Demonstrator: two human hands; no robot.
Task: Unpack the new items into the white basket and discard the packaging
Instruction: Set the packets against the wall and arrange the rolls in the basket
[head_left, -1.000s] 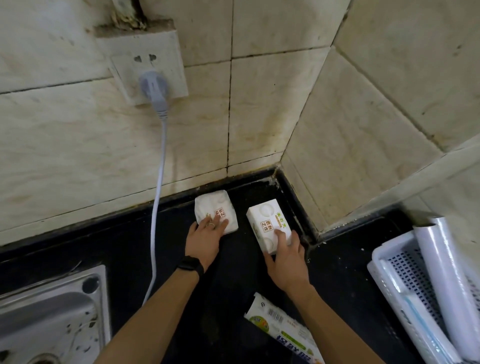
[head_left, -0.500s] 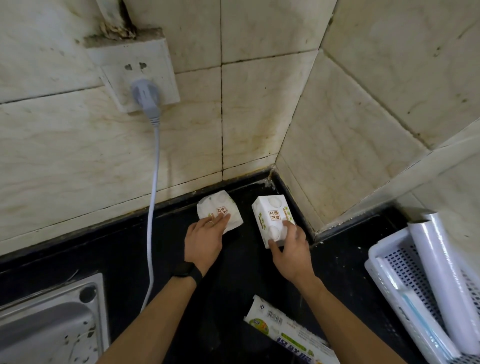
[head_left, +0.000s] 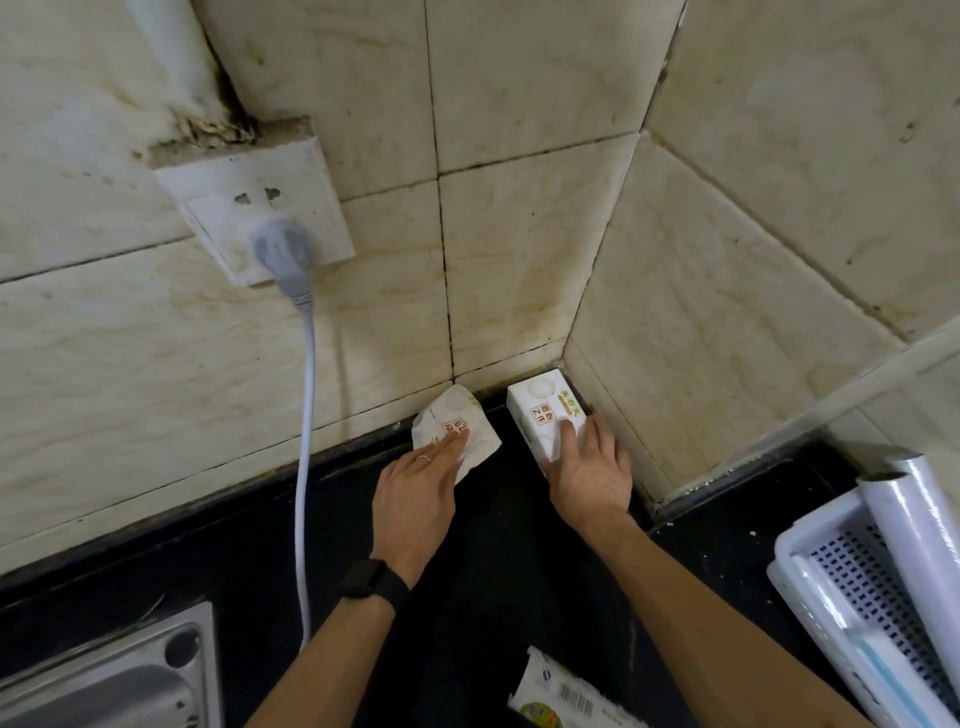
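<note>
Two white tissue packs lie on the black counter (head_left: 498, 561) in the tiled corner. The left tissue pack (head_left: 454, 421) is soft and tilted against the back wall, with the fingers of my left hand (head_left: 415, 493) pressed flat on its near end. The right tissue pack (head_left: 540, 410) is blockier and sits tight against the corner, and my right hand (head_left: 589, 473) grips its near end. The white basket (head_left: 795, 587) stands at the right edge. A printed plastic wrapper (head_left: 566, 696) lies near the bottom of the view between my forearms.
Long white film rolls (head_left: 919, 530) lie in the basket. A grey plug sits in a wall socket (head_left: 249, 208), and its cord (head_left: 304, 467) hangs down across the counter left of my left arm. A steel sink (head_left: 119, 675) fills the bottom left corner.
Both hands have slid the tissue packs away from me, deeper into the corner. The right pack now rests against the walls and the left pack touches the back wall.
</note>
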